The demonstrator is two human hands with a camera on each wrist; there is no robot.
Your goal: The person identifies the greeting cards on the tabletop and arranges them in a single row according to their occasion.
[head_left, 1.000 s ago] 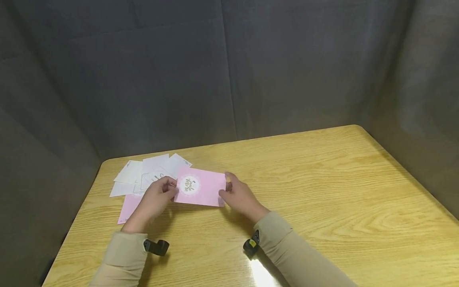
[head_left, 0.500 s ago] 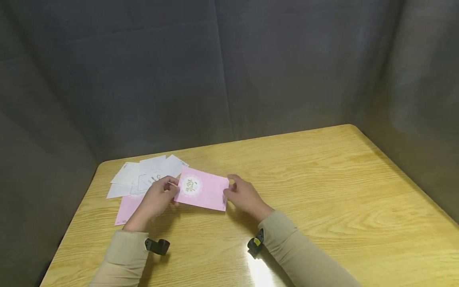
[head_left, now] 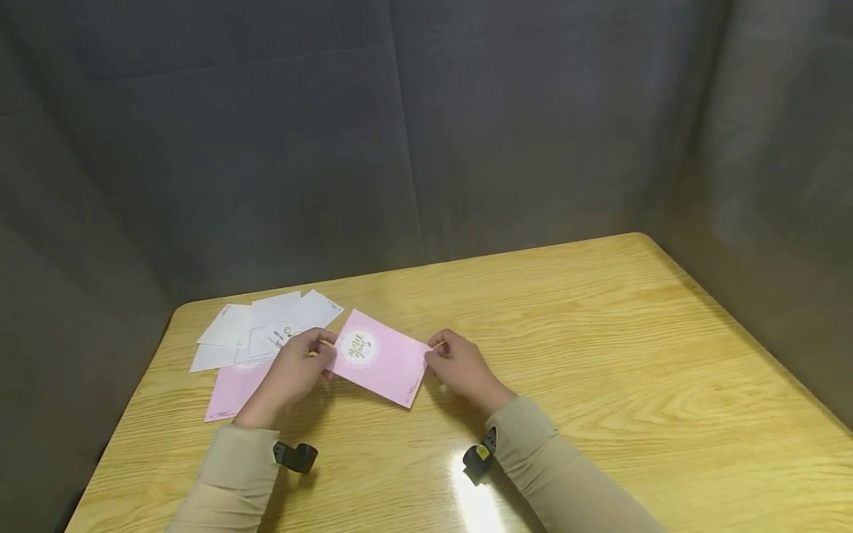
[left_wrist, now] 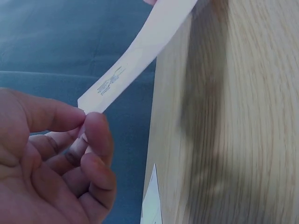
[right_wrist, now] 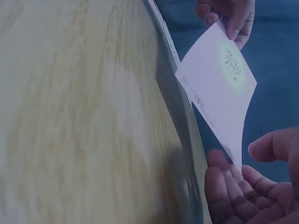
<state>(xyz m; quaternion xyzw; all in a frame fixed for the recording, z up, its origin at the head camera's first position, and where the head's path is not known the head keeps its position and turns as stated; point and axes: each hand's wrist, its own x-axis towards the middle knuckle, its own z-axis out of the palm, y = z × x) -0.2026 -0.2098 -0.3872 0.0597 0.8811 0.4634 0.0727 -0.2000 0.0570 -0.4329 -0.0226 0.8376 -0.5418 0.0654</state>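
Note:
A pink card (head_left: 386,359) with a white round motif and gold lettering is held tilted above the table. At its left corner, my left hand (head_left: 303,363) pinches it between thumb and index finger. The left wrist view shows the card's pale underside (left_wrist: 126,70) with small print, bent in a curve. My right hand (head_left: 460,366) is at the opposite corner. In the right wrist view that corner touches the fingers (right_wrist: 233,186), while the thumb stands apart from the card. Left of the left hand lies another pink card (head_left: 233,389), partly covered.
Several white cards (head_left: 229,326) lie overlapping at the table's back left, over part of the second pink card. The wooden table (head_left: 600,355) stretches right, with dark grey curtains (head_left: 413,148) behind and at both sides. A black wrist camera (head_left: 296,457) sits on the left cuff.
The held pink card has turned clockwise, its right end swinging down toward me. My right hand has shifted slightly right, and its thumb is now at the card's corner. The view has shifted slightly.

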